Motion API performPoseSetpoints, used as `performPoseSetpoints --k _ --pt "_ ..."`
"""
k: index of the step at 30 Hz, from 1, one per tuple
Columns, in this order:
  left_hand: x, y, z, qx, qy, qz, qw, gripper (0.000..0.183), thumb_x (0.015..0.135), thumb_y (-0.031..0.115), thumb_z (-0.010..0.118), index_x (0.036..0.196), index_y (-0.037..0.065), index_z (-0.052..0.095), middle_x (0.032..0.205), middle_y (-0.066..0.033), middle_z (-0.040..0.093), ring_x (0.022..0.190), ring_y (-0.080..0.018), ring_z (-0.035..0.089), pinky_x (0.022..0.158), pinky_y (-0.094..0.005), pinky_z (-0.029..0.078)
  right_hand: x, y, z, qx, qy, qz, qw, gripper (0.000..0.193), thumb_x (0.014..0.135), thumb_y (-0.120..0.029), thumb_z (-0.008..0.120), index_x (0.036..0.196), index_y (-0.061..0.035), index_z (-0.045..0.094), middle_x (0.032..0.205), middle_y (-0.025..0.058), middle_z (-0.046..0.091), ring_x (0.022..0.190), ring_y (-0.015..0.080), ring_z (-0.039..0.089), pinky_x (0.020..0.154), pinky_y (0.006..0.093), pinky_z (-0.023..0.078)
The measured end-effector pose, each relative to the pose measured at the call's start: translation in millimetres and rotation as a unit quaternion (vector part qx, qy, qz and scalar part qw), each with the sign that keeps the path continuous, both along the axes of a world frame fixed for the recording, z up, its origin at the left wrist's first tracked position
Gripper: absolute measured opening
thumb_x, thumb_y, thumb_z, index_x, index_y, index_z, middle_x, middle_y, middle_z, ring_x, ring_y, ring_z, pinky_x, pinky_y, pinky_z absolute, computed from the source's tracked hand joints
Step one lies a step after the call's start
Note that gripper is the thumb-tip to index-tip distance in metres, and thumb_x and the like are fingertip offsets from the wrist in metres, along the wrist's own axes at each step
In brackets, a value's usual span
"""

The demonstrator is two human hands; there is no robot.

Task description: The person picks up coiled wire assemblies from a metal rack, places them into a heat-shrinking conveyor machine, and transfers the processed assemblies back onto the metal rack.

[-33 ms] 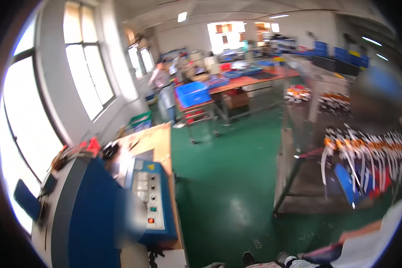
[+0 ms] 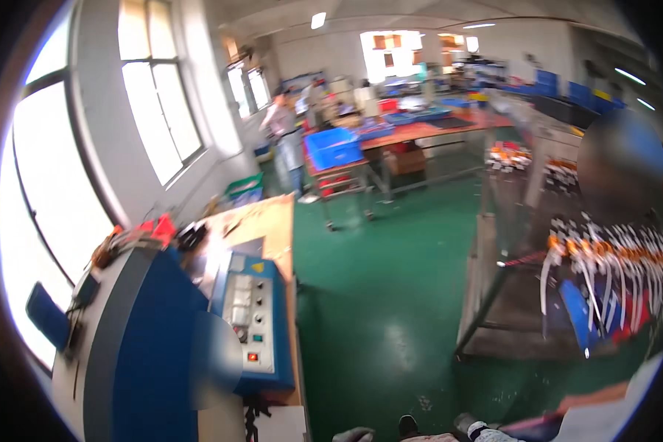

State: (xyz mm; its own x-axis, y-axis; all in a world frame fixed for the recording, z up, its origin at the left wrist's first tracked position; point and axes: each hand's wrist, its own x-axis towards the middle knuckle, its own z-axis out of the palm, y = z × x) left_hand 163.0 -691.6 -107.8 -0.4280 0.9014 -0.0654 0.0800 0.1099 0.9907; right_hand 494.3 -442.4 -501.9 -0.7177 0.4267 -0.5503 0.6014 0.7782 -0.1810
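At the lower edge, a grey shape that looks like my gloved left hand [image 2: 353,435] barely enters the picture; its fingers are cut off. To its right, a dark grey rounded end, apparently my right hand [image 2: 464,423], shows beside a black-and-white patterned sleeve [image 2: 486,433]. Blur and the picture's edge hide what either hand holds, if anything. Between them is the dark tip of a shoe [image 2: 408,424]. Left of my left hand stands a blue machine [image 2: 151,346] with a control panel [image 2: 252,320] bearing knobs and a lit red switch.
A wooden bench [image 2: 276,221] carries the machine. On the right, a dark rack [image 2: 486,324] holds many white cables with orange parts [image 2: 611,250]. Green floor [image 2: 376,295] runs between them. Farther off are a blue crate [image 2: 334,149] on a cart, an orange-topped table [image 2: 449,131] and a person [image 2: 281,132].
My view has turned slightly left, so the room sits a little farther right in the picture. The grey hand shape at the lower edge shows slightly more.
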Motion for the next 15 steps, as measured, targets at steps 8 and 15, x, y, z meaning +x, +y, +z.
performPoseSetpoints --k 8,15 --pt "-32 95 32 -0.015 0.091 -0.007 0.996 0.019 0.082 0.017 0.060 0.095 0.003 0.060 0.082 -0.0111 0.062 0.078 -0.0181 0.058 0.069 -0.0308 0.046 -125 125 38 -0.395 0.287 -0.504 0.712 0.025 0.081 -0.013 0.049 0.100 0.0013 0.054 0.089 0.0193 0.060 0.067 0.0252 0.057 0.058 0.0359 0.046" --pt "-84 172 25 -0.096 -0.020 -0.143 0.985 0.017 0.083 0.015 0.057 0.096 0.004 0.060 0.083 -0.0112 0.062 0.080 -0.0185 0.058 0.072 -0.0312 0.046 -266 132 168 -0.526 0.339 -0.432 0.650 0.020 0.084 -0.005 0.047 0.100 0.0044 0.054 0.087 0.0173 0.062 0.071 0.0216 0.061 0.058 0.0283 0.050"
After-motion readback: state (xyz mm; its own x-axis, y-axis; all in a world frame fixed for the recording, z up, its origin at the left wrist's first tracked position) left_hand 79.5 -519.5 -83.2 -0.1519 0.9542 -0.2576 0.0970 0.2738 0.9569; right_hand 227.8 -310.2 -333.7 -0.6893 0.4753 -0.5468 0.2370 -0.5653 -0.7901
